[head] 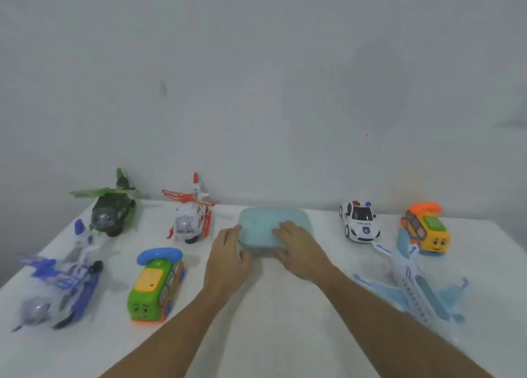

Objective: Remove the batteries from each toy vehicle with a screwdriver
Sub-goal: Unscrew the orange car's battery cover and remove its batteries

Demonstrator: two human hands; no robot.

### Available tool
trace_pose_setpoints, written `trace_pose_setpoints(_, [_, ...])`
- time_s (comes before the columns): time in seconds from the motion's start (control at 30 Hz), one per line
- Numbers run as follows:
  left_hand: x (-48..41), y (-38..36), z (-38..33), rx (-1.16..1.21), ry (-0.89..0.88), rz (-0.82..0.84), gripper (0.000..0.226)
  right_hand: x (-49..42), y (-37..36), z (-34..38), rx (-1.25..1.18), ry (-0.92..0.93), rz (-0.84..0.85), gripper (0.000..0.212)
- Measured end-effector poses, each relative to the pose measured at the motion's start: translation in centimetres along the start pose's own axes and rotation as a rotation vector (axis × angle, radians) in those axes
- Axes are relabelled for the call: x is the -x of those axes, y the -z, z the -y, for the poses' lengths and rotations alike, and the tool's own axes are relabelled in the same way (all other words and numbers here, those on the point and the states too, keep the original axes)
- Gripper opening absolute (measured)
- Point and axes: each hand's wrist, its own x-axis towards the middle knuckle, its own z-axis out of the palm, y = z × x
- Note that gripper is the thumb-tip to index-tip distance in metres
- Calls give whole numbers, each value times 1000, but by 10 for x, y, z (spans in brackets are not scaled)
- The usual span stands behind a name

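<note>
Both my hands are on the pale blue box (273, 223), which sits at the back of the white bench (285, 306), its far side close to the edge where the bench meets the grey wall (256, 78). My left hand (228, 252) holds the box's near left corner, thumb up against its left side and fingers curled round the front. My right hand (299, 243) lies flat on the lid, its fingers nearly straight and spread a little, the thumb at the near rim. Left of the box, just beside it, stands the red-and-white helicopter (191, 220), and further left the green helicopter (114, 215), both near the back edge. Nearer me than the box and to its left is the green bus (156, 286) with a blue handset on top. Well left of the box, the blue helicopter (60, 280) lies close to the bench's left edge. Right of the box, with a clear gap, stands the police car (359, 220). Beyond it is the orange bus (427, 232), and the pale blue aeroplane (413, 283) lies in front of that, its tail just beside the orange bus. From the box's near edge toward me the bench is bare, a wide lane between the green bus and the aeroplane, crossed only by my forearms.
</note>
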Motion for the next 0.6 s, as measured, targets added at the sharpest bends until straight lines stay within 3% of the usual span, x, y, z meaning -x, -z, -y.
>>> trace_pose_setpoints(0.13, [0,-4,9,121,128,107,70,-2,-12,-2,-31,-30,20,59])
trace_pose_setpoints(0.23, [-5,-7,8,253,203,77,68,-4,1,-17,-4,56,31,62])
trace_pose_setpoints(0.43, [-11,-15,1,338,308,89,82,1,38,-40,267,106,259,84])
trace_pose_setpoints(0.6, [-12,-26,-2,405,357,13,80,-10,40,-42,372,158,302,70])
